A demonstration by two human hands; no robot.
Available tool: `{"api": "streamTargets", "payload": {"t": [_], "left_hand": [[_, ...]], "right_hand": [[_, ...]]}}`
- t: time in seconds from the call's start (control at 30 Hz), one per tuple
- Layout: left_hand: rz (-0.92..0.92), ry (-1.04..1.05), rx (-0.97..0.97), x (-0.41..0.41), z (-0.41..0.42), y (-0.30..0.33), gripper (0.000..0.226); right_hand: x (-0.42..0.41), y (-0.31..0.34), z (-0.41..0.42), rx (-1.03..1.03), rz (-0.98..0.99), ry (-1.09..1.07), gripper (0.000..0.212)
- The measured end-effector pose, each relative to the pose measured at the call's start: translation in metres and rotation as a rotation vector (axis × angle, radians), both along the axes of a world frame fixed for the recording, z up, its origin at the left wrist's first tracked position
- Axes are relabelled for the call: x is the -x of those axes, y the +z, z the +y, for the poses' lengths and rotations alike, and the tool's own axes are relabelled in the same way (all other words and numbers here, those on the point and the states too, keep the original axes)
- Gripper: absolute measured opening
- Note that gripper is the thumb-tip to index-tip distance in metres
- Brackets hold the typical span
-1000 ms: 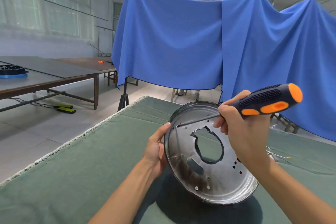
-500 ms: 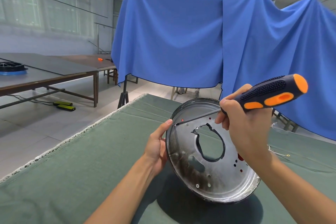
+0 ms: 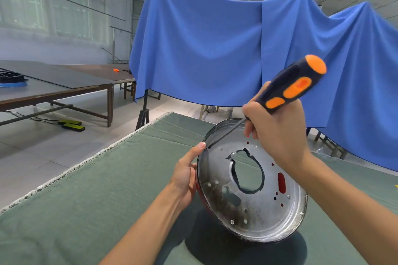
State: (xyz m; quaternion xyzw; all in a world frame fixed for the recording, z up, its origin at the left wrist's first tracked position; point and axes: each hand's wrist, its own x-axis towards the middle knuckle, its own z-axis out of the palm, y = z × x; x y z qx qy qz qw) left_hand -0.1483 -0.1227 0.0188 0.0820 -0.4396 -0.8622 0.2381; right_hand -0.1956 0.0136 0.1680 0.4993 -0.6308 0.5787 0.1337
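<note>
Bracing the tilted metal pan on the green cloth with the left hand curled round its rim; gripping the screwdriver in the right hand; pressing its tip squarely at the rim beside the thumb, guarding against slips.

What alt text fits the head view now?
The right hand grips an orange-and-black screwdriver, its tip at the upper-left rim of a perforated metal disc that the left hand holds tilted on the green cloth. A blue sheet hangs behind.
</note>
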Motion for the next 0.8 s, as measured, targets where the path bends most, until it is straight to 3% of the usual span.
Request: {"api": "streamTargets", "payload": {"t": [0.3, 0.43, 0.63, 0.8], "left_hand": [[-0.018, 0.012, -0.056, 0.000, -0.001, -0.003, 0.045], [-0.039, 0.026, -0.093, 0.001, -0.003, -0.006, 0.042], [-0.094, 0.018, -0.140, 0.008, 0.007, -0.008, 0.037], [-0.156, 0.004, -0.172, 0.009, 0.016, -0.007, 0.030]], "right_hand": [[-0.012, 0.028, -0.024, -0.374, 0.151, -0.055, 0.021], [-0.008, 0.028, -0.030, -0.381, 0.175, -0.217, 0.027], [-0.001, 0.023, -0.048, -0.313, 0.289, -0.630, 0.041], [0.016, 0.017, -0.060, -0.324, 0.259, -0.616, 0.039]]}}
